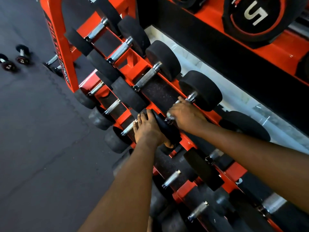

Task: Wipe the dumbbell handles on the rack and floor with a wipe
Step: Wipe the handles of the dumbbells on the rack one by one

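An orange rack [56, 39] holds rows of black dumbbells with chrome handles. My right hand [185, 114] is wrapped round the handle of a top-row dumbbell [202, 91], with bits of a white wipe [171, 116] showing under its fingers. My left hand [147, 129] grips the near black head [164, 127] of that same dumbbell, thumb underneath. Neighbouring top-row handles [148, 77] lie bare to the upper left. Two small dumbbells [22, 54] lie on the floor at the far left.
Lower rack tiers carry more dumbbells [172, 179] under my forearms. A second orange rack with a large "5" weight [255, 15] stands behind, across a pale floor strip [234, 96]. Dark rubber flooring [41, 148] spreads to the left.
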Demonstrator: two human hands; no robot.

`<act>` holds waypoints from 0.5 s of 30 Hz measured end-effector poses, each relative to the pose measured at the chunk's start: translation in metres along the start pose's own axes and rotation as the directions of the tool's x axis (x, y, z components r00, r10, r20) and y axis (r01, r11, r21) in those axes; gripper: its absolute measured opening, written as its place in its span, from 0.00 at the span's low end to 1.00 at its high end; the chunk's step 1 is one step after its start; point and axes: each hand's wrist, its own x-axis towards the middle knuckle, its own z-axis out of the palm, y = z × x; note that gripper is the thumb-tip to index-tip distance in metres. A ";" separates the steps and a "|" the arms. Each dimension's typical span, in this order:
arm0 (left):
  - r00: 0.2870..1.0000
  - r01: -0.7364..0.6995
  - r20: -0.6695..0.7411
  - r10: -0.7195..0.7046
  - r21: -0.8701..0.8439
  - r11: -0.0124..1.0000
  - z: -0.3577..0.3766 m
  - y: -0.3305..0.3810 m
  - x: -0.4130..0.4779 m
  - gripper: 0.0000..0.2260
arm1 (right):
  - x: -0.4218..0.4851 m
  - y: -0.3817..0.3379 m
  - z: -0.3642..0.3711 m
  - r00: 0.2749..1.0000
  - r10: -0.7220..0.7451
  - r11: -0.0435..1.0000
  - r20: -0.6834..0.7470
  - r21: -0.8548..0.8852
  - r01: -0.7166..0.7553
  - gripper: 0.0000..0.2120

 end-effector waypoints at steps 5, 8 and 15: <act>1.000 -0.001 0.009 0.001 -0.001 1.000 -0.001 0.000 0.000 0.72 | -0.013 -0.019 0.001 0.989 0.137 0.967 -0.063 -0.210 -0.147 0.21; 1.000 0.000 0.001 0.000 -0.009 1.000 0.001 -0.001 0.000 0.72 | -0.019 -0.017 -0.005 0.993 0.074 0.951 -0.091 -0.294 -0.097 0.21; 1.000 -0.006 -0.009 0.006 0.004 1.000 0.002 -0.002 0.002 0.72 | -0.022 -0.013 0.000 0.983 0.171 0.942 -0.071 -0.280 -0.184 0.23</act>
